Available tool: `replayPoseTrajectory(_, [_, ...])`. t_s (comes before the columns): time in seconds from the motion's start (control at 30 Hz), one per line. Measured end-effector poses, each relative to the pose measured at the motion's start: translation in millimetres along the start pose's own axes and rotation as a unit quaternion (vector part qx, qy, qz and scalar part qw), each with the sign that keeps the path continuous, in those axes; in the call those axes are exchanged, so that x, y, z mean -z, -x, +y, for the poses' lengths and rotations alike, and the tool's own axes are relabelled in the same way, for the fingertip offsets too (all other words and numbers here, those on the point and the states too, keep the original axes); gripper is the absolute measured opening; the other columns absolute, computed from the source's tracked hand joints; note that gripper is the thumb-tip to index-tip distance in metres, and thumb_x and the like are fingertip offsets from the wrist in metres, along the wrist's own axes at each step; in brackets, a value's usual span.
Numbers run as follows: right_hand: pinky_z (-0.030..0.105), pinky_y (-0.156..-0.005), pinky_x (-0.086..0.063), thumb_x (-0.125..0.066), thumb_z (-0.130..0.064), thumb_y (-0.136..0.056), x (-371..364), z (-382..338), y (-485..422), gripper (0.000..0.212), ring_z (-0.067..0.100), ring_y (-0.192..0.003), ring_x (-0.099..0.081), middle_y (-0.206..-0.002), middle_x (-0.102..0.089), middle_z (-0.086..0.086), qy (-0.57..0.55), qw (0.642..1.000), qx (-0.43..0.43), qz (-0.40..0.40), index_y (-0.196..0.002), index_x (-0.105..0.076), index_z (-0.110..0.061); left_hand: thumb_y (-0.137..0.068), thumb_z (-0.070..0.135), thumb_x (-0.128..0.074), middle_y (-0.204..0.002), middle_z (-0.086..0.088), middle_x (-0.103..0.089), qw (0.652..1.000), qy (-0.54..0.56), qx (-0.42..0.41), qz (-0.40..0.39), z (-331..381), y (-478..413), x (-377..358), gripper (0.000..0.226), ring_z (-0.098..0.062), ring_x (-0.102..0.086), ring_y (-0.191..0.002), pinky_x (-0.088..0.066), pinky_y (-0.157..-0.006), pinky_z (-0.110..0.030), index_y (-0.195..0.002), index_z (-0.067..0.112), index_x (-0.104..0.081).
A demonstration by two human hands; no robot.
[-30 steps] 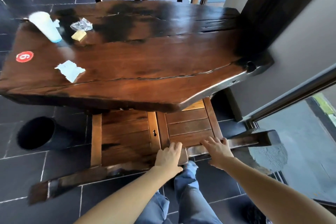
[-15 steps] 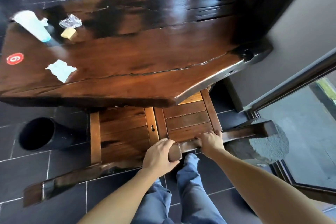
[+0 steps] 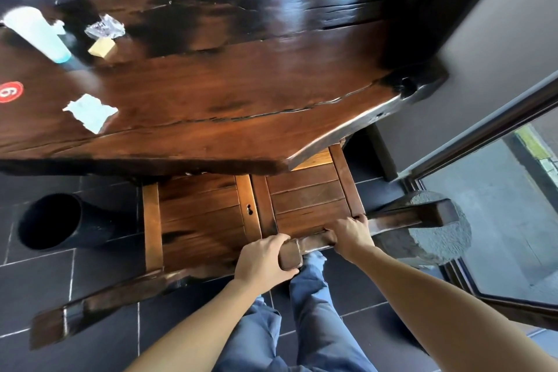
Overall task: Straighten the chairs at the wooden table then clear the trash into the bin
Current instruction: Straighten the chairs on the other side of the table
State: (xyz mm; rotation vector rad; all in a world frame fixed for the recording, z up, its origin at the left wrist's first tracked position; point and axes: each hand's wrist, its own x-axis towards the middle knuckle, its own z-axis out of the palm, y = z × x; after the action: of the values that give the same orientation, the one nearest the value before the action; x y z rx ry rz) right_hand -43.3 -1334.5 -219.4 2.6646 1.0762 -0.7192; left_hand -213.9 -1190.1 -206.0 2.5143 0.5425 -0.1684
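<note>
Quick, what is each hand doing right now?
Left hand: closed, gripping the end of the chair's top rail.
Right hand: closed, gripping the same rail further along.

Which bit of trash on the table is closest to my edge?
The white napkin, lying flat by itself; the cup, clear wrapper and yellow scrap sit farther back.

Your view bright with daylight from the glass door (image 3: 495, 214) at your right, soft glare across your glossy counter (image 3: 229, 90), dark floor (image 3: 36, 281) dim at the left, wide-angle bend at the edges, focus slightly soft throughout
</note>
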Motion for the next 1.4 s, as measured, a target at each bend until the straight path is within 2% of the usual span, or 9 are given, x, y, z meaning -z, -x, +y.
replayPoseTrajectory(0.23, [0.039, -0.098, -0.029, -0.063, -0.014, -0.077, 2.4, -0.5, -6.0, 0.044, 0.019, -0.113, -0.057, -0.108, -0.067, -0.005, 0.02, 0.999, 0.006, -0.031, -0.115, -0.058, -0.034, -0.068, 0.056, -0.065, -0.109, 0.011, -0.064, 1.0, 0.002, 0.02, 0.017, 1.7, -1.5, -2.1, 0.056, -0.012, -0.061, -0.099, -0.047, -0.076, -0.027, -0.115, 0.03, -0.051])
replayPoseTrajectory(0.33, [0.042, -0.1, -0.028, -0.063, -0.012, -0.079, 1.5, -2.4, -4.2, 0.054, 0.019, -0.123, -0.047, -0.127, -0.053, -0.006, 0.067, 0.996, 0.034, -0.039, -0.127, -0.046, -0.03, -0.072, 0.055, -0.063, -0.114, 0.008, -0.06, 0.999, -0.04, 0.013, 0.006, 5.0, -2.1, -2.6, 0.056, -0.014, -0.06, -0.102, -0.046, -0.077, -0.029, -0.117, 0.026, -0.045])
replayPoseTrajectory(0.43, [0.041, -0.098, -0.029, -0.065, -0.015, -0.08, -0.1, -0.1, -8.8, 0.062, 0.019, -0.123, -0.043, -0.13, -0.046, -0.004, 0.143, 0.986, 0.061, -0.054, -0.133, -0.036, -0.027, -0.068, 0.055, -0.069, -0.121, 0.004, -0.06, 0.996, -0.086, 0.003, -0.011, 5.1, -3.6, -5.2, 0.062, -0.019, -0.064, -0.097, -0.049, -0.075, -0.031, -0.116, 0.024, -0.044])
replayPoseTrajectory(0.53, [0.037, -0.09, -0.029, -0.062, -0.018, -0.083, -2.9, 2.4, -21.3, 0.039, 0.018, -0.118, -0.05, -0.12, -0.058, -0.007, 0.121, 0.99, 0.03, -0.062, -0.116, -0.047, -0.032, -0.072, 0.055, -0.065, -0.11, 0.004, -0.064, 0.997, -0.075, 0.016, -0.016, 6.1, -5.4, -3.8, 0.057, -0.021, -0.066, -0.09, -0.048, -0.068, -0.032, -0.116, 0.026, -0.044])
replayPoseTrajectory(0.63, [0.036, -0.08, -0.033, -0.056, -0.015, -0.085, -0.3, 1.6, -26.3, 0.02, 0.018, -0.104, -0.061, -0.106, -0.068, -0.007, 0.098, 0.992, 0.012, -0.074, -0.097, -0.059, -0.031, -0.073, 0.054, -0.063, -0.107, 0.005, -0.065, 0.998, -0.055, 0.021, -0.01, 5.4, -5.0, -2.6, 0.051, -0.021, -0.067, -0.089, -0.048, -0.067, -0.031, -0.114, 0.028, -0.047])
replayPoseTrajectory(0.8, [0.03, -0.08, -0.046, -0.052, -0.01, -0.086, 1.5, 8.7, -27.3, 0.032, 0.022, -0.104, -0.063, -0.11, -0.068, -0.003, 0.111, 0.989, 0.051, -0.085, -0.108, -0.061, -0.03, -0.073, 0.057, -0.061, -0.106, 0.006, -0.065, 0.999, -0.045, 0.025, -0.006, 6.5, -3.8, -1.7, 0.052, -0.021, -0.066, -0.09, -0.048, -0.07, -0.033, -0.114, 0.029, -0.048])
replayPoseTrajectory(0.9, [0.03, -0.078, -0.047, -0.05, -0.009, -0.086, 0.8, 12.4, -25.1, 0.036, 0.025, -0.104, -0.063, -0.112, -0.067, 0.0, 0.114, 0.986, 0.064, -0.099, -0.114, -0.06, -0.029, -0.071, 0.061, -0.06, -0.102, 0.006, -0.067, 0.998, -0.062, 0.003, -0.007, 5.8, -2.1, -4.3, 0.054, -0.02, -0.066, -0.089, -0.047, -0.07, -0.031, -0.112, 0.028, -0.05])
replayPoseTrajectory(1.03, [0.028, -0.073, -0.045, -0.052, -0.008, -0.085, -2.3, 12.4, -18.8, 0.034, 0.024, -0.103, -0.064, -0.11, -0.067, -0.001, 0.112, 0.986, 0.059, -0.104, -0.111, -0.062, -0.028, -0.07, 0.061, -0.059, -0.097, 0.004, -0.068, 0.996, -0.086, -0.028, -0.017, 5.2, -1.1, -5.2, 0.053, -0.021, -0.064, -0.088, -0.047, -0.076, -0.033, -0.108, 0.025, -0.051])
replayPoseTrajectory(1.4, [0.028, -0.072, -0.046, -0.052, -0.004, -0.086, 3.9, 0.5, -15.4, 0.038, 0.024, -0.105, -0.062, -0.111, -0.067, 0.0, 0.125, 0.985, 0.029, -0.113, -0.115, -0.064, -0.026, -0.07, 0.059, -0.059, -0.096, 0.005, -0.068, 0.996, -0.084, -0.04, -0.003, 1.2, 0.0, -10.5, 0.05, -0.021, -0.063, -0.087, -0.047, -0.074, -0.032, -0.108, 0.026, -0.051])
